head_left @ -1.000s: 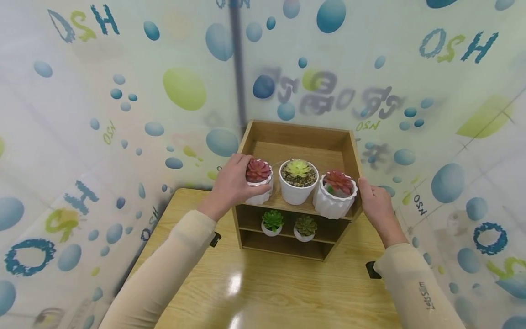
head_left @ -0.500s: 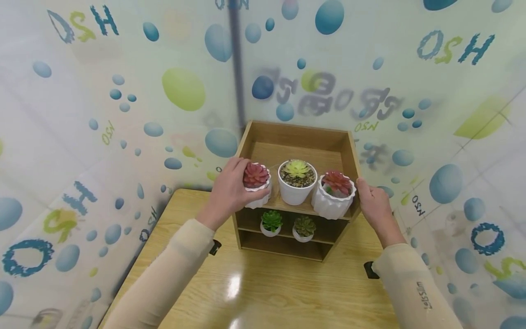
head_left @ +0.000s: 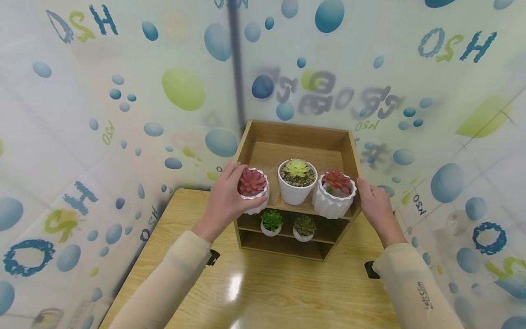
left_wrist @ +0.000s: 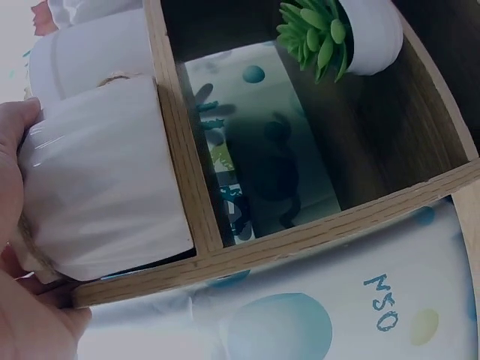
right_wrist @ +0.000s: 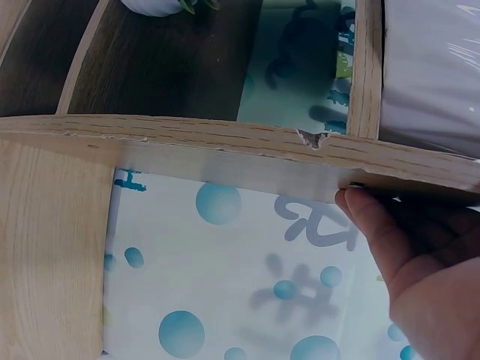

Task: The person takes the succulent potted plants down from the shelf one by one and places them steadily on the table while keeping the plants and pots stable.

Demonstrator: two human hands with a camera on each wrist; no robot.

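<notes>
My left hand holds a white fluted pot with a red succulent at the left end of the shelf unit's top tier. The thumb lies across the pot's front and the fingers wrap its far left side. In the left wrist view this pot stands near the side panel. My right hand grips the right side panel of the wooden shelf unit, its fingertips at the outer face in the right wrist view. Beside that hand stands another white fluted pot with a red succulent.
A smooth white pot with a yellow-green succulent stands mid-row on top. Two small potted succulents, one bright green and one darker green, sit on the tier below. The unit stands on a wooden table against a patterned wall covering.
My left hand has shifted the red succulent's pot to the left and slightly toward me, widening the gap to the middle pot. My right hand stays at the side panel.
</notes>
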